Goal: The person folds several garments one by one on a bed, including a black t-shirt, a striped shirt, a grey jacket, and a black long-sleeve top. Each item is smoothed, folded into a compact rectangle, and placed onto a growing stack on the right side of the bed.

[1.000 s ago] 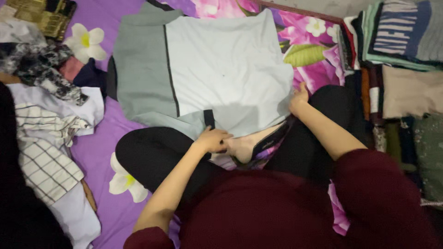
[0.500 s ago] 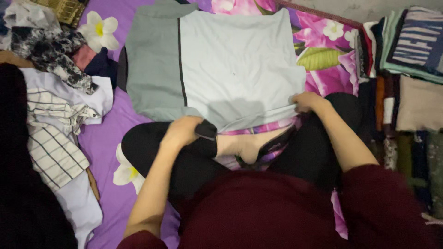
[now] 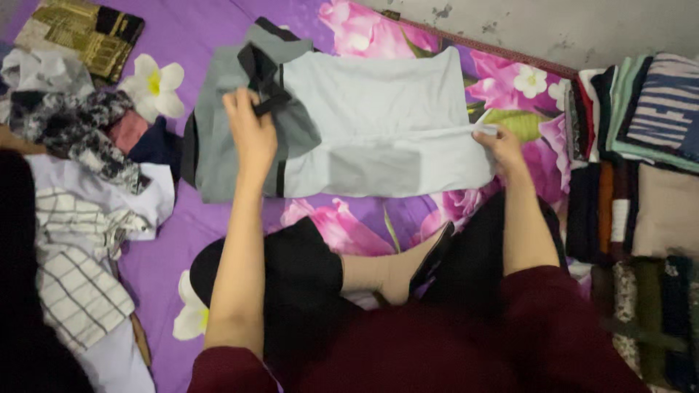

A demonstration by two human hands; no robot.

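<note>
A pale blue and grey shirt point(image 3: 378, 102) with black trim lies flat on the purple flowered bedsheet point(image 3: 182, 225) in front of me. Its near edge is folded up over itself into a band. My left hand point(image 3: 251, 131) grips the grey, black-edged part of that folded edge on the left side. My right hand point(image 3: 502, 145) pinches the folded edge at the shirt's right corner. My crossed legs in black trousers point(image 3: 291, 269) sit just below the shirt.
A heap of loose clothes point(image 3: 80, 182), some checked and some patterned, lies at the left. Stacks of folded clothes point(image 3: 641, 145) stand at the right. A folded dark and gold cloth point(image 3: 80, 33) is at the top left. A grey wall runs behind.
Both hands have lifted the shirt's near edge off my legs and carried it away from me, folding it over the shirt. The view has tilted up.
</note>
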